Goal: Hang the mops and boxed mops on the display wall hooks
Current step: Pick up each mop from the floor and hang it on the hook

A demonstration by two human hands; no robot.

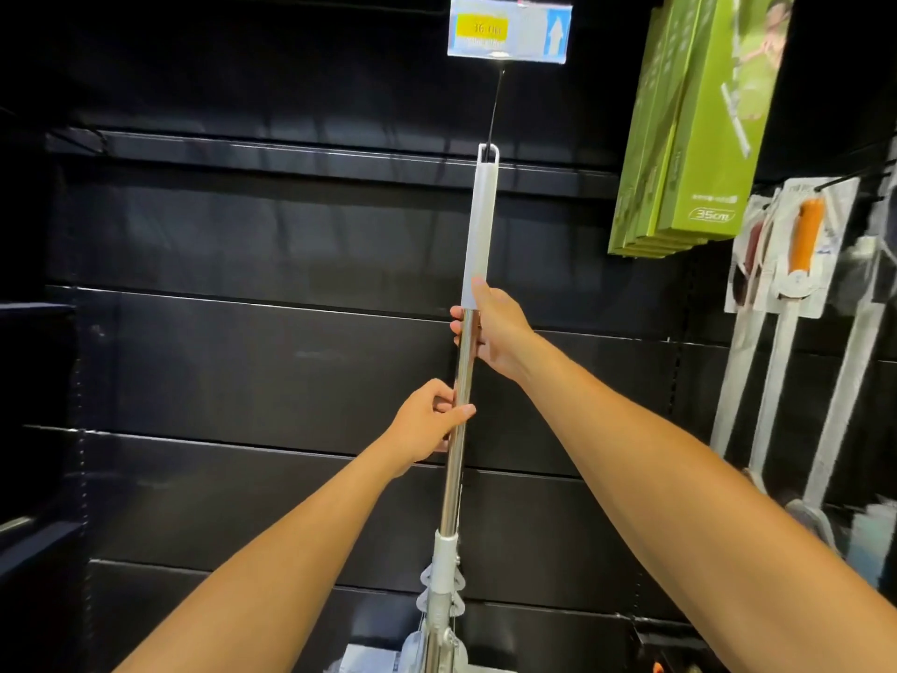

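A mop (478, 221) with a pale grey grip and a shiny metal pole stands upright in front of the black display wall (272, 361). The loop at its top end sits around a thin black hook (495, 114) that carries a price tag (509, 30). My right hand (492, 332) grips the pole just below the grey sleeve. Lower down, my left hand (432, 420) is closed around the metal pole. The mop's white joint (444, 565) shows near the bottom edge; its head is mostly cut off.
Several green boxed mops (689, 128) hang at the upper right. Below them hang packaged mops and brushes (796, 264) with long pale handles. A dark shelf edge (34, 313) juts in at the left.
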